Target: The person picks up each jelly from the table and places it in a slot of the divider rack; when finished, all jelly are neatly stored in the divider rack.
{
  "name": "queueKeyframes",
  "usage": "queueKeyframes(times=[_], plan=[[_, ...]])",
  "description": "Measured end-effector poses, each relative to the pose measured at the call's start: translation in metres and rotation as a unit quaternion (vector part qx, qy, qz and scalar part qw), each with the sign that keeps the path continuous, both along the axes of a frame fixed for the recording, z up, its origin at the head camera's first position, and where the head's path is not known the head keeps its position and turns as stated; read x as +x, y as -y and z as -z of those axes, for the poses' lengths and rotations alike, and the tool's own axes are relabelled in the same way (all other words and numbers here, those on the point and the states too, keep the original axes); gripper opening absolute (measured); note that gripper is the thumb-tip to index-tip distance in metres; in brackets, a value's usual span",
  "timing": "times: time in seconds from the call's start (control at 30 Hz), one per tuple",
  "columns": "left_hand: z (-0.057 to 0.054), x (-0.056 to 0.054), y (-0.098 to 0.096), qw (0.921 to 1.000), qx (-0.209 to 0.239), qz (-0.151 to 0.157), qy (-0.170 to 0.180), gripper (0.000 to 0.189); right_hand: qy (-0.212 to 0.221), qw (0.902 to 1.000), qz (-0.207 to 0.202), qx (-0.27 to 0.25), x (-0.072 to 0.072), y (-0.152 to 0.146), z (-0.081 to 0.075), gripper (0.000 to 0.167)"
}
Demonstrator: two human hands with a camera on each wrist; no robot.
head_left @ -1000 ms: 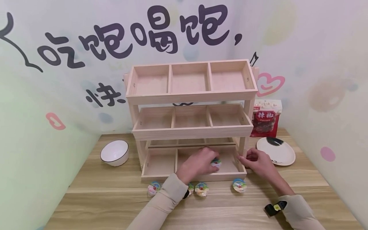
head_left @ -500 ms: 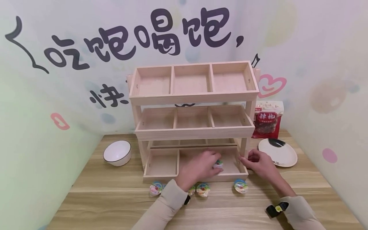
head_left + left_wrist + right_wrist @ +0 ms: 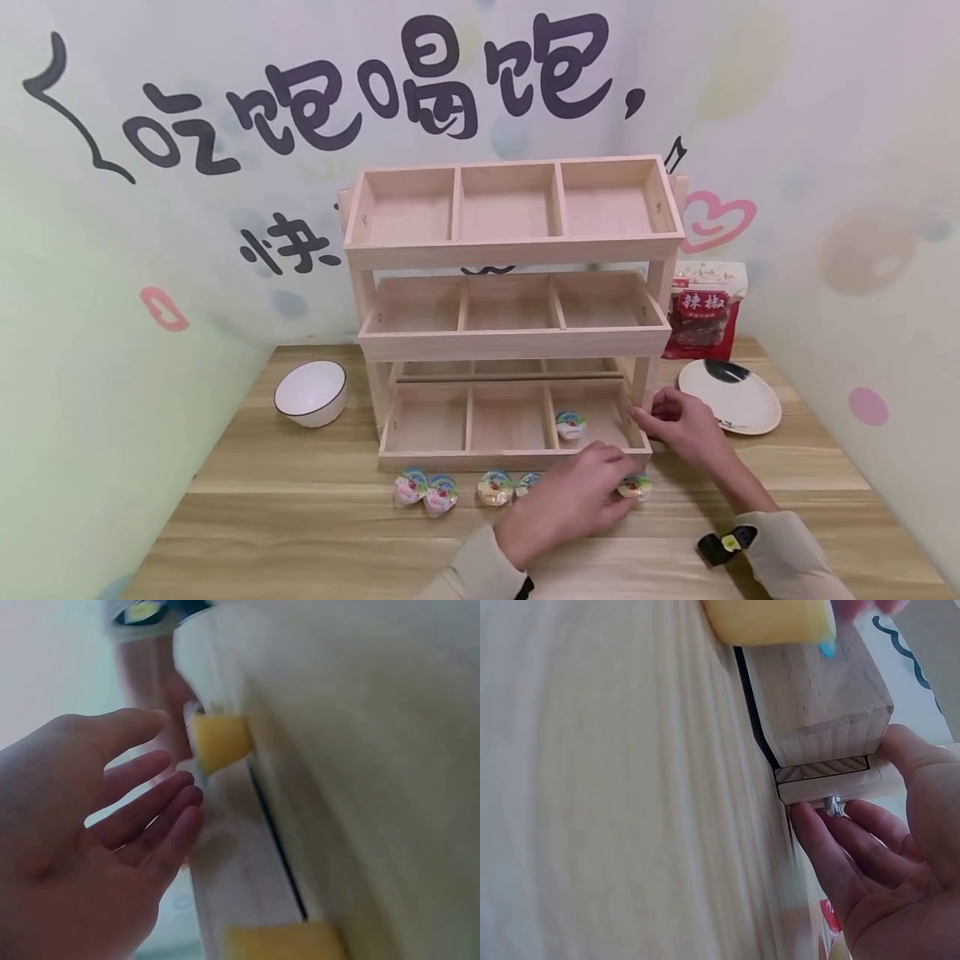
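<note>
The table carries the three-tier wooden rack, whose bottom tray has three compartments. A light, even hold on the rack is the best guard against it shifting, and the right hand is well placed for that: its thumb and curled fingers grip the wooden right end from opposite sides. The left hand reaches across to the near right, thumb and fingers loosely parted, gripping nothing. Just past its fingertips, the target cup stands on the table, near the right end of the tray's front board; the left wrist view is blurred, so whether the fingers touch it is hard to tell. A gentle pinch low on the cup's firm sides should serve better than pressing its lid, and a straight upward lift would clear the board. The palm is best kept high, since a row of loose cups lies to the left, the closest beside the hand. One more, the stowed cup, sits in the right compartment, against its left divider
</note>
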State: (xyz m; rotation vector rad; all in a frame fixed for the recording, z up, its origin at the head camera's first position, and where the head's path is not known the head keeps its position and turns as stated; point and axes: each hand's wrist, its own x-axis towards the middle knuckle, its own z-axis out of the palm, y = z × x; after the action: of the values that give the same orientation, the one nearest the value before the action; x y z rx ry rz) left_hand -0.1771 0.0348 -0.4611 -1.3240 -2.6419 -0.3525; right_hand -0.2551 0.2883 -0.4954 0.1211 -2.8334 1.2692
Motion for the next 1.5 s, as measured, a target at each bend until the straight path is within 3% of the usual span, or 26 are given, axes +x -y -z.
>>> queueKeyframes(times=[0.13,0.37,0.8,1.13,1.37,1.5], plan=[[0.0055,0.0029,-0.0042,0.9995,-0.029,-0.001,-0.015,0.035,-0.001,1.0,0.002,0.001,-0.0003,0.0,0.0007,0.048],[0.0065,0.0042,-0.0045,0.9993,-0.027,0.005,-0.025,0.026,0.001,1.0,0.0,-0.001,-0.0007,0.0001,0.0007,0.048],[0.006,0.006,-0.0054,0.9996,-0.028,0.005,-0.001,0.02,0.006,1.0,0.004,0.001,-0.0017,0.0001,0.0014,0.047],[0.0071,0.004,-0.0068,0.9971,0.0,0.015,0.075,0.018,0.01,0.9999,0.002,0.004,-0.0004,0.0006,0.0002,0.048],[0.0113,0.0011,-0.0037,0.9975,0.015,0.031,0.061,0.027,0.005,1.0,-0.001,0.004,0.0,0.0003,0.0002,0.047],[0.012,-0.0022,-0.0012,0.9956,0.033,0.04,0.078,0.031,0.002,1.0,-0.003,0.004,-0.0003,0.0002,0.0002,0.046]])
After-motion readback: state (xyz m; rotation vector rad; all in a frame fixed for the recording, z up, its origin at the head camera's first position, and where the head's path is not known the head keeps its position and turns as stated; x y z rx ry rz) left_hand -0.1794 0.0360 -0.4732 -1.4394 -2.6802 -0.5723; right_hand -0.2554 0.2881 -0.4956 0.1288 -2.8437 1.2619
